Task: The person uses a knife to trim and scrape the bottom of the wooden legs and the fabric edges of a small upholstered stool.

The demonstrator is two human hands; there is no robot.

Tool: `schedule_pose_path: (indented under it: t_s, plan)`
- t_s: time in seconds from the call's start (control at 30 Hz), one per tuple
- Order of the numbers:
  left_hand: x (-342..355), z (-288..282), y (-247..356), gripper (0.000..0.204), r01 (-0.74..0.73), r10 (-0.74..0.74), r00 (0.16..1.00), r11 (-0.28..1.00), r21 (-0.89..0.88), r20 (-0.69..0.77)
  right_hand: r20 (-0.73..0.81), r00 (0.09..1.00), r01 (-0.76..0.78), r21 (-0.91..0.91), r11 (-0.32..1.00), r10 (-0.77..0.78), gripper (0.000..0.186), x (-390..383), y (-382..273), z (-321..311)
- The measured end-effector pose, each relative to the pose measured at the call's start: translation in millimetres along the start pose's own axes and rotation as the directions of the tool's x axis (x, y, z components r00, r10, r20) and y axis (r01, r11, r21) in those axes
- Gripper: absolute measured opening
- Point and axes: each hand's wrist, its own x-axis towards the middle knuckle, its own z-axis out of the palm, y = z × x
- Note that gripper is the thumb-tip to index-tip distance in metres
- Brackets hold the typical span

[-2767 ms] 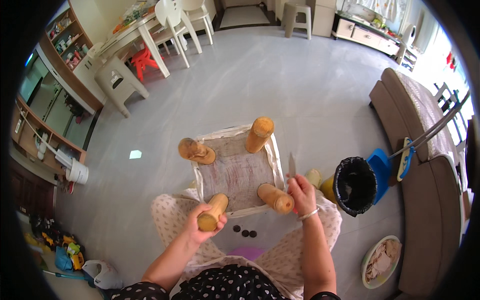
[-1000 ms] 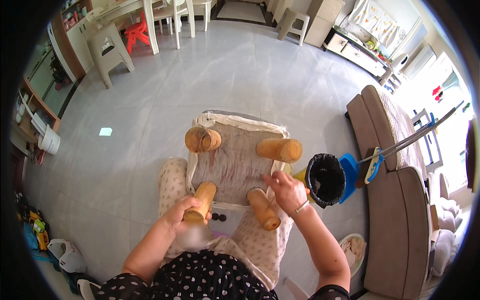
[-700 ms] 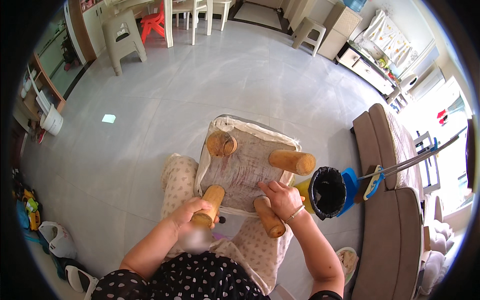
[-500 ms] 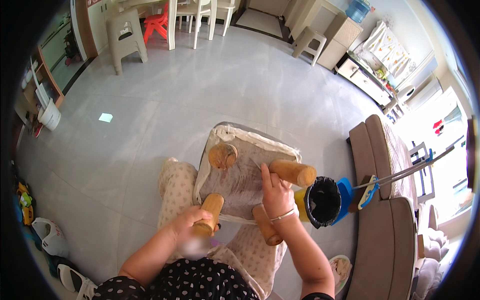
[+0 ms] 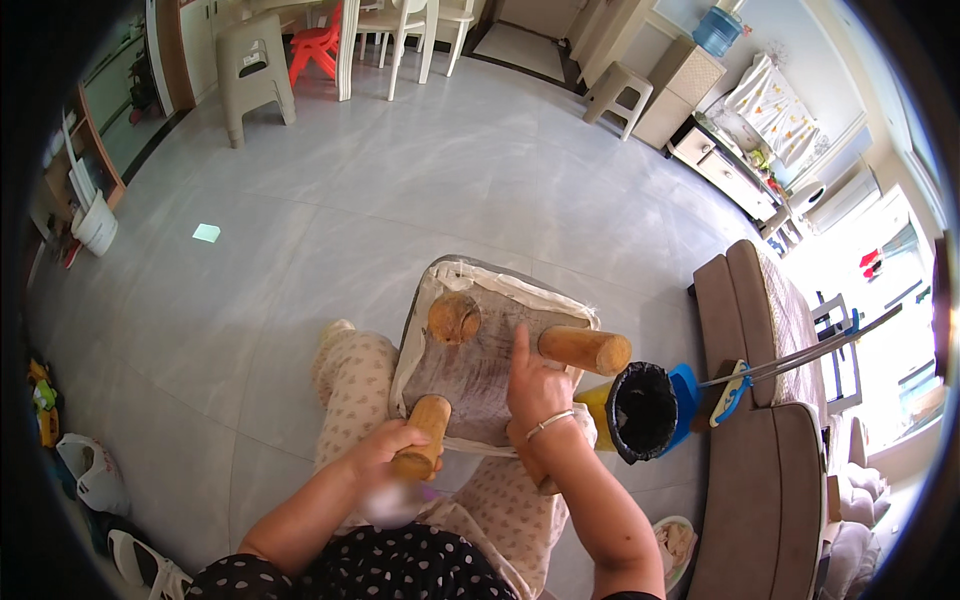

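An upturned padded stool (image 5: 483,390) with a grey underside, a pale fabric edge and four wooden legs lies over my patterned trousers. My left hand (image 5: 395,450) is closed round the near left leg (image 5: 428,428). My right hand (image 5: 540,395) is over the stool's underside, index finger stretched forward and the other fingers curled; what they hold is hidden. It is just left of the far right leg (image 5: 585,348), and its wrist mostly covers the near right leg. The far left leg (image 5: 453,318) points up toward me. A blurred patch covers the area below my left hand.
At my right are a black-lined bin (image 5: 640,415), a blue dustpan (image 5: 682,385), a long-handled broom (image 5: 730,390), a brown sofa (image 5: 760,480) and a basin of cloths (image 5: 672,540). Bags (image 5: 92,465) lie lower left; plastic stools (image 5: 255,85) and chairs stand ahead.
My right hand has moved left and forward from the stool's right edge onto its underside; the knife seen earlier is now hidden. My left hand still grips the same leg.
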Motion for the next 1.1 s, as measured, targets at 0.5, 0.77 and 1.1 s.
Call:
schedule_pose_path:
  t_s: [0.5,0.77,1.1]
  plan:
    - [-5.0,-0.1,-1.0,0.037,-0.016,0.015,0.999,0.999,-0.027,-0.042,0.320,0.943,-0.137,0.129,0.982,0.090,0.065,-0.3,-21.0,-34.8]
    - [-3.6,1.1,-1.7,0.034,-0.039,0.038,0.999,0.997,-0.069,-0.010,0.190,0.935,-0.344,0.281,0.896,0.300,0.066,-5.0,-32.1,-26.0]
    - [-8.1,17.5,-3.3,0.046,0.006,-0.013,0.986,0.999,-0.048,-0.164,-0.102,0.834,-0.412,0.540,0.734,0.543,0.069,-3.6,-60.2,17.4]
